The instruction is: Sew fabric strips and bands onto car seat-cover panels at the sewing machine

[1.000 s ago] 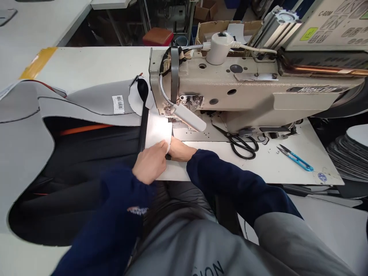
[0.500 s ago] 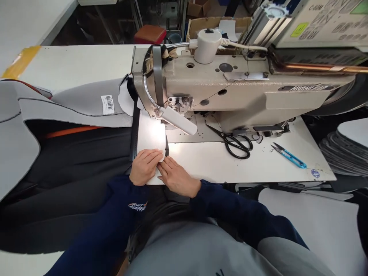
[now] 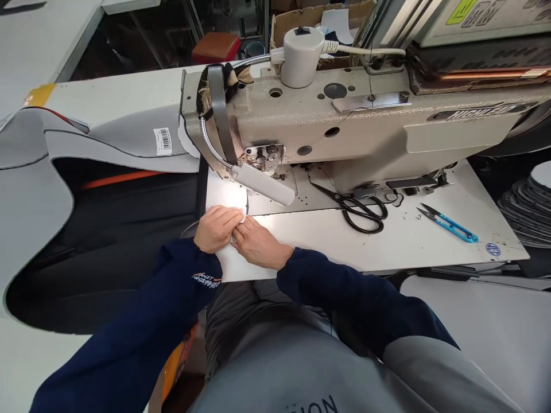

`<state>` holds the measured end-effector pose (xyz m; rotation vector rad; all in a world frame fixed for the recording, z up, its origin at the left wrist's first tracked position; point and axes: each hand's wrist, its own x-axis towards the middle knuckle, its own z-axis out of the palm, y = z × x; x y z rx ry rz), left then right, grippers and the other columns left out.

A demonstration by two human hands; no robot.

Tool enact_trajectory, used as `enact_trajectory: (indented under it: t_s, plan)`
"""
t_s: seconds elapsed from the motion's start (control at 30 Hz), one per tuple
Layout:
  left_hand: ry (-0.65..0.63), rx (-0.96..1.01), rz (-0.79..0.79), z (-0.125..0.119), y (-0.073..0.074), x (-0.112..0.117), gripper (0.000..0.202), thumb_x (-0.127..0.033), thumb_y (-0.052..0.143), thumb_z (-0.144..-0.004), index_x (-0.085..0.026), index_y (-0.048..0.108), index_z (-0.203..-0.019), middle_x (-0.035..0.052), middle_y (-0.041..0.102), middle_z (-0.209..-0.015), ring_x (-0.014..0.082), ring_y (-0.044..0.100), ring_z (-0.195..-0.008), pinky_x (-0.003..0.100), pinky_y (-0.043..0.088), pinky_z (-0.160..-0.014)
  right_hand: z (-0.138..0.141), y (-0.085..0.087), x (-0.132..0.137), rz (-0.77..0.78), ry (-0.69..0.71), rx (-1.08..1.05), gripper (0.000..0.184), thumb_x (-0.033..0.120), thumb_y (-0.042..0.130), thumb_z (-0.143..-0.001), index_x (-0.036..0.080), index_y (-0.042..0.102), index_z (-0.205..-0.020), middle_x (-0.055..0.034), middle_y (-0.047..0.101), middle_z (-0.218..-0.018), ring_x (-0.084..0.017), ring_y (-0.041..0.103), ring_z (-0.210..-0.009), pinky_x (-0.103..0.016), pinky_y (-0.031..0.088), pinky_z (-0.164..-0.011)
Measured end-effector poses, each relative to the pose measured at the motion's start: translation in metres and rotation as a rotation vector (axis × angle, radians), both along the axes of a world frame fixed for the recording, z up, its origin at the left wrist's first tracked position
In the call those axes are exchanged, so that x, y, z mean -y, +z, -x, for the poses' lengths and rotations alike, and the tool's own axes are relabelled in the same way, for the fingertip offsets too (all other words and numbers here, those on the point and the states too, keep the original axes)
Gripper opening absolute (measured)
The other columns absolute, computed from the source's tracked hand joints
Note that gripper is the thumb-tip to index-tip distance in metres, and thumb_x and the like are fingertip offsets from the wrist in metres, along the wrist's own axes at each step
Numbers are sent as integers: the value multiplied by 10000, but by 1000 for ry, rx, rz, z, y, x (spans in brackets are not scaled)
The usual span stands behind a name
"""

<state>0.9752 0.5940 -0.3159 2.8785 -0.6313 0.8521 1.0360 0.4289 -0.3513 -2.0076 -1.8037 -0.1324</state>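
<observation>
Closest in, a grey lap and two navy sleeves reaching forward over the near edge of the desk (image 3: 408, 246).

Just past the sleeves, left hand (image 3: 217, 228) and right hand (image 3: 258, 245) touching at the fingertips, both on the near end of a white piece (image 3: 224, 196) lying flat on the desk under the lamp's glare. Left grip bent and pressed together, knuckles up, bearing down on the piece. Thumb hidden, so no telling whether anything is pinched. Right grip likewise pressed together, tips against the piece's near corner. Pinching or only pushing, impossible to tell.

Along the white piece's left edge, a black strip (image 3: 200, 189) running away from the hands. Left of that, black fabric (image 3: 107, 229) with an orange stripe (image 3: 116, 179), bordered by a grey panel (image 3: 124, 146) carrying a barcode label (image 3: 162, 141).

Right of the hands, on bare desk, black scissors (image 3: 360, 210), and further right, well apart, blue thread snips (image 3: 450, 225).

Beyond, over the far end of the white piece, a lamp head (image 3: 262, 183) on a flexible neck, and the beige sewing machine (image 3: 344, 126) spanning the desk.

Farthest back, a cardboard box (image 3: 318, 16) and a red stool (image 3: 215, 47).
</observation>
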Motion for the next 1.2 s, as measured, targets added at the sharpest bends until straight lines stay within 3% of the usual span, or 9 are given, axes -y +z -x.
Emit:
enact_trajectory:
  t_s: [0.23, 0.43, 0.57, 0.67, 0.77, 0.87, 1.03, 1.2]
  plan:
    - [32, -67, 48, -20, -6, -15, 349, -120, 414, -906, -165, 743, -1015, 46, 766, -1050, 191, 705, -984, 339, 521, -858, -20, 1, -13, 17, -6, -1, 391, 293, 399, -1042, 5, 639, -1151, -233, 654, -1146, -323, 582, -1167, -503, 471, -1050]
    - [150, -266, 46, -37, -8, -22, 402, -183, 373, -939, -166, 758, -1054, 88, 763, -1029, 217, 688, -1061, 360, 515, -964, -33, 7, -23, 75, -11, -53, 420, 258, 349, -1048, -24, 649, -1129, -260, 645, -1136, -331, 570, -1195, -514, 388, -1128]
    - [124, -271, 24, -43, -2, -24, 370, -182, 393, -949, -126, 740, -1064, 132, 751, -1020, 256, 677, -1055, 393, 507, -972, -43, 14, -15, 53, -52, -112, 397, 257, 349, -1051, 66, 697, -1041, -183, 690, -1055, -259, 630, -1046, -420, 463, -1023]
    - [134, -260, -42, -37, 2, -17, 360, -87, 417, -882, -104, 719, -1076, 156, 734, -1084, 282, 659, -1089, 436, 470, -1017, -60, 22, 8, 54, -284, -183, 383, 271, 352, -1048, 146, 700, -949, -106, 699, -940, -205, 646, -892, -347, 492, -902]
    - [198, -209, -130, -23, -4, -3, 393, -36, 411, -854, -75, 692, -1127, 177, 702, -1183, 315, 621, -1182, 476, 418, -1063, -87, 31, 33, 74, -634, -238, 331, 285, 365, -1036, 166, 667, -1097, -114, 663, -1138, -203, 658, -898, -311, 507, -805]
    - [279, -125, -144, -7, -16, 11, 375, -50, 393, -901, -77, 687, -1134, 182, 687, -1222, 320, 615, -1198, 480, 422, -1055, -121, 39, 44, 174, -829, -221, 373, 284, 334, -1036, 161, 558, -1309, -161, 552, -1346, -232, 681, -944, -329, 532, -778]
    - [322, -112, -22, 10, -29, 19, 397, -62, 383, -929, -164, 685, -1165, 126, 682, -1268, 288, 609, -1229, 498, 419, -1092, -159, 46, 36, 364, -872, -159, 370, 202, 327, -1015, 108, 568, -1279, -221, 631, -1197, -312, 699, -989, -406, 552, -811]
    - [313, -137, 41, 11, -29, 18, 436, -43, 389, -886, -174, 682, -1182, 121, 675, -1285, 287, 598, -1252, 493, 451, -1065, -163, 46, 34, 397, -811, -140, 334, 75, 377, -945, 71, 594, -1199, -232, 660, -1114, -311, 683, -1056, -381, 525, -830]
